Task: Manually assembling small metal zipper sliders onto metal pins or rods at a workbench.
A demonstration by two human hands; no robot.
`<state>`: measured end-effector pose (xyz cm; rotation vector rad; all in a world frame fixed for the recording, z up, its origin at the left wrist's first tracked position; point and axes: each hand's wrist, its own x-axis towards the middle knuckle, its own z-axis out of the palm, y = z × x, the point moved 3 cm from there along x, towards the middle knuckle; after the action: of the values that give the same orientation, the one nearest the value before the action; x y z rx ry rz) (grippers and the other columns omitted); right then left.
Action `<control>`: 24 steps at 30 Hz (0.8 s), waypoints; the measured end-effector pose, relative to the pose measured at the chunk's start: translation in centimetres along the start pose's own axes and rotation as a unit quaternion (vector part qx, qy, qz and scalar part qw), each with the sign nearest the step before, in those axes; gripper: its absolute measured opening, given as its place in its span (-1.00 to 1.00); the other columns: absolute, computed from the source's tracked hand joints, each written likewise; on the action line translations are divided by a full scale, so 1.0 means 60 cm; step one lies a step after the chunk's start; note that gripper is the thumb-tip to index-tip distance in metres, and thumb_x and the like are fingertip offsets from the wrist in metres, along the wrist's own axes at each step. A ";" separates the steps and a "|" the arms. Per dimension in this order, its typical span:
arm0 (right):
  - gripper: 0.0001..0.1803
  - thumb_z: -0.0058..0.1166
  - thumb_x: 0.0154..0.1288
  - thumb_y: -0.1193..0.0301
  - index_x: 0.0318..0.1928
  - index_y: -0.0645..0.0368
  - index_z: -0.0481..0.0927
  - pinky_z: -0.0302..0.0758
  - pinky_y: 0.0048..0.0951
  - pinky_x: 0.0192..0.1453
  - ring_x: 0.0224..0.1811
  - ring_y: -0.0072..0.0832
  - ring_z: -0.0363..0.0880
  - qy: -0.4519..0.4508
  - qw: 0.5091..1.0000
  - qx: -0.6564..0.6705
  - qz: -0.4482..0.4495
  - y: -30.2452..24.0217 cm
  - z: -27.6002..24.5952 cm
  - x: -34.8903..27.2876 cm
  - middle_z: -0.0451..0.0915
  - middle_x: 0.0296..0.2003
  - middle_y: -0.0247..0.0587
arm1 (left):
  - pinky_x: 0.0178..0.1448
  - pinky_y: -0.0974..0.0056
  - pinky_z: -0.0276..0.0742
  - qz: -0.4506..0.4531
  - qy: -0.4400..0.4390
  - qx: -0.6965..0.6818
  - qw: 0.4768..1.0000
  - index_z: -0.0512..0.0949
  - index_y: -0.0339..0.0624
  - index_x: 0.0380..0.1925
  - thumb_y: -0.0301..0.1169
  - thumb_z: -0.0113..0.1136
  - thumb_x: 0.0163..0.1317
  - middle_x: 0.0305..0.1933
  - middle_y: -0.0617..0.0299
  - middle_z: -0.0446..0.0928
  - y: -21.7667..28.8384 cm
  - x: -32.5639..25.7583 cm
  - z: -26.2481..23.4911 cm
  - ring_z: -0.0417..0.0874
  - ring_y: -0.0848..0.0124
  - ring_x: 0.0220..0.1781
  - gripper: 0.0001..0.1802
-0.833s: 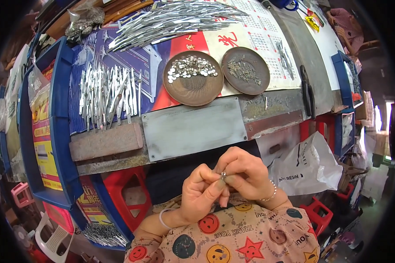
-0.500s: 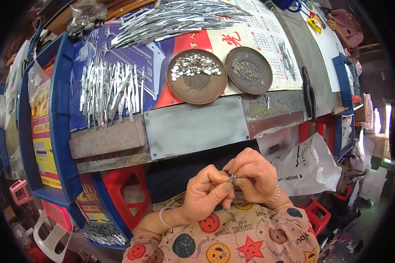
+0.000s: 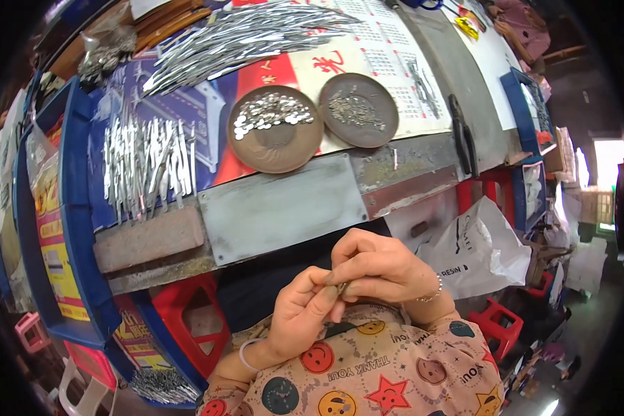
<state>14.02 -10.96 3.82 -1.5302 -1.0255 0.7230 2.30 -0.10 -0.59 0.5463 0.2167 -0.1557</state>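
My left hand [image 3: 301, 312] and my right hand [image 3: 381, 270] meet in front of the bench, close to my patterned apron. The fingertips of both pinch a small shiny metal piece [image 3: 342, 286], mostly covered by fingers, so its kind is unclear. Beyond them a grey metal plate [image 3: 284, 211] lies at the bench edge. Behind it a brown round dish [image 3: 277, 156] carries small shiny discs [image 3: 274, 111]. A second brown dish [image 3: 326, 97] touches it on the right and has short thin metal pins [image 3: 357, 112] in it.
Flat metal strips [image 3: 149, 163] lie at the left, and a pile of long ones [image 3: 249, 45] at the back. Black-handled pliers [image 3: 462, 135] rest at the right. A blue crate [image 3: 83, 236] stands left, a white bag [image 3: 485, 243] right. Red stools [image 3: 496, 326] are below.
My view has turned, so the bench sits further left and tilts slightly. My right fingers have shifted over the small metal piece and now hide more of it.
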 end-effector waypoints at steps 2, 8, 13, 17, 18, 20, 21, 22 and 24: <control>-0.78 0.16 0.12 0.53 -0.18 0.25 0.57 0.47 -0.46 -0.20 -0.30 -0.37 0.51 0.045 0.991 -0.121 0.019 -0.019 -0.035 -0.001 0.52 -0.29 -0.16 | -0.26 0.56 0.37 -0.033 -0.008 0.043 0.999 0.43 -0.27 -0.07 -0.43 -0.09 0.43 -0.24 0.25 0.52 0.008 0.003 -0.001 0.41 0.65 -0.37 -0.81; -0.89 0.06 0.19 0.47 -0.30 0.26 0.52 0.45 -0.30 -0.29 -0.40 -0.16 0.53 0.262 0.864 -0.399 0.162 0.047 -0.168 -0.013 0.51 -0.38 -0.05 | -0.23 0.54 0.37 -0.120 -0.015 0.036 0.992 0.47 -0.26 -0.05 -0.42 -0.03 0.40 -0.27 0.31 0.49 -0.004 0.014 0.005 0.40 0.64 -0.36 -0.79; -0.84 0.10 0.10 0.43 -0.39 0.24 0.43 0.41 -0.20 -0.31 -0.40 -0.13 0.51 0.226 0.853 -0.425 0.202 0.061 -0.174 0.008 0.49 -0.41 -0.05 | -0.23 0.51 0.42 -0.093 -0.026 0.022 0.995 0.42 -0.29 -0.05 -0.44 -0.02 0.39 -0.26 0.26 0.48 -0.003 0.017 0.008 0.45 0.61 -0.36 -0.79; -0.87 0.07 0.06 0.50 -0.41 0.27 0.41 0.42 -0.24 -0.33 -0.44 -0.13 0.52 0.162 0.878 -0.393 0.220 0.067 -0.190 0.011 0.50 -0.45 -0.04 | -0.24 0.51 0.44 -0.103 -0.021 0.006 0.994 0.42 -0.30 -0.05 -0.46 -0.03 0.39 -0.26 0.25 0.48 0.000 0.015 0.002 0.47 0.60 -0.38 -0.80; -0.88 0.06 0.05 0.52 -0.42 0.28 0.41 0.42 -0.25 -0.34 -0.45 -0.13 0.52 0.143 0.893 -0.366 0.220 0.064 -0.193 0.015 0.49 -0.47 -0.04 | -0.27 0.51 0.42 -0.094 -0.020 0.005 0.995 0.42 -0.30 -0.06 -0.46 -0.03 0.39 -0.27 0.25 0.49 0.002 0.016 0.001 0.47 0.60 -0.40 -0.80; -0.90 0.07 0.05 0.55 -0.41 0.29 0.43 0.44 -0.35 -0.40 -0.51 -0.27 0.55 0.145 0.899 -0.374 0.176 0.041 -0.187 0.013 0.51 -0.51 -0.06 | -0.30 0.52 0.41 -0.085 -0.017 0.003 0.996 0.42 -0.31 -0.06 -0.46 -0.04 0.39 -0.27 0.25 0.49 0.007 0.017 -0.001 0.47 0.60 -0.42 -0.80; -0.91 0.08 0.06 0.57 -0.39 0.29 0.45 0.45 -0.41 -0.42 -0.52 -0.37 0.56 0.170 0.903 -0.341 0.199 0.028 -0.181 0.005 0.52 -0.52 -0.08 | -0.36 0.51 0.40 -0.090 -0.003 -0.002 0.996 0.43 -0.32 -0.10 -0.48 -0.02 0.36 -0.30 0.20 0.49 0.008 0.018 -0.001 0.45 0.56 -0.48 -0.82; -0.91 0.09 0.07 0.58 -0.38 0.29 0.47 0.46 -0.46 -0.44 -0.53 -0.46 0.56 0.195 0.904 -0.307 0.223 0.013 -0.171 -0.006 0.53 -0.53 -0.11 | -0.42 0.51 0.39 -0.096 0.009 -0.008 0.995 0.43 -0.34 -0.14 -0.50 0.00 0.34 -0.33 0.15 0.49 0.008 0.019 -0.002 0.44 0.52 -0.55 -0.84; -0.89 0.13 0.01 0.65 -0.40 0.28 0.50 0.47 -0.56 -0.44 -0.52 -0.59 0.55 0.170 0.941 -0.258 0.141 -0.017 -0.135 -0.017 0.56 -0.52 -0.22 | -0.44 0.52 0.37 -0.110 0.007 -0.020 0.994 0.43 -0.34 -0.14 -0.50 0.00 0.34 -0.33 0.15 0.49 0.007 0.026 -0.002 0.43 0.53 -0.55 -0.84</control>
<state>20.38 -15.46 6.43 -2.2009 -0.7712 0.3659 3.87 0.20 -0.84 0.4827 0.2929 -0.3619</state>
